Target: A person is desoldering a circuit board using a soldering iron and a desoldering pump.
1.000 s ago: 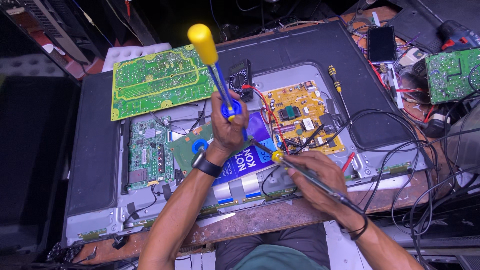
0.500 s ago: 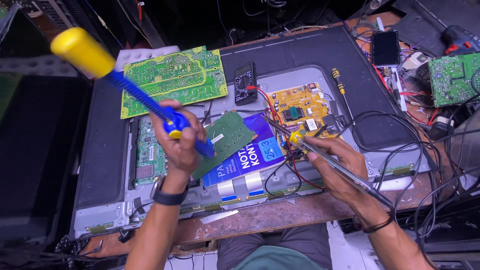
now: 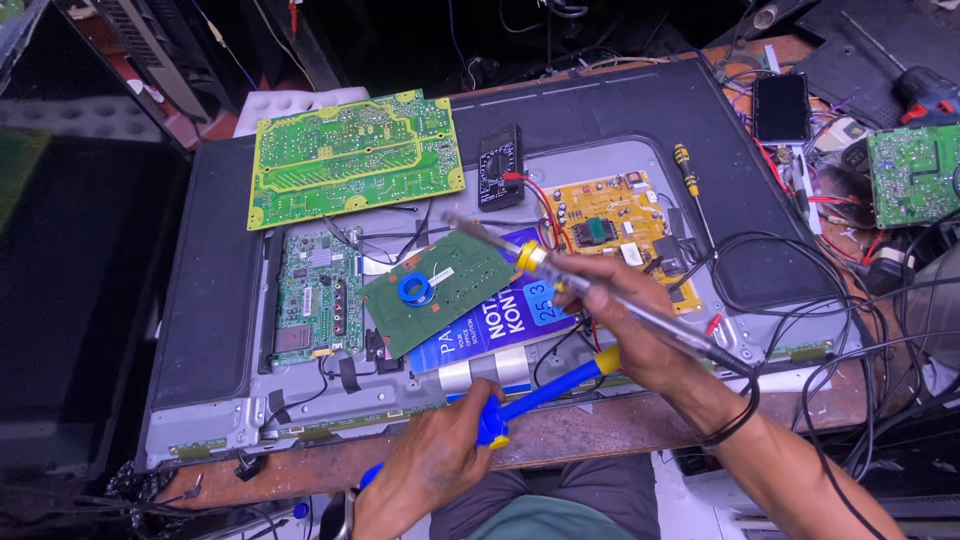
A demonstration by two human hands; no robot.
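Cluttered repair bench, from the head camera: a big flat TV chassis (image 3: 640, 110) lies back-up across the wood, its boards exposed, cables trailing off toward 3 o'clock.

Right hand (image 3: 625, 325) has its fingers wrapped around a soldering iron (image 3: 560, 275), tip aimed toward 10 o'clock, hovering just above a small green board (image 3: 455, 290) that's propped tilted on a blue box (image 3: 505, 330). A blue solder reel (image 3: 414, 290) sits on that board. Left hand (image 3: 435, 465), down at 6 o'clock, is closed on a blue desoldering pump (image 3: 545, 390) with a yellow end, lying low near the bench edge.

What bugs me: the small board isn't fixed to anything, only leaning on a box, so I'd guess any push from the tip could slide it. The iron's own cord loops round the right wrist and could tug the tip off line. Red and black meter leads run right under that hand, and a hot barrel brushing them looks like a real melt risk.

Around it: a large green board (image 3: 350, 155) at 11 o'clock, a black multimeter (image 3: 498, 165) at 12, a yellow power board (image 3: 610, 215) at 1, and a screwdriver (image 3: 692, 190) beside it. A green mainboard (image 3: 315, 295) sits at 9 o'clock, just beside the propped one.
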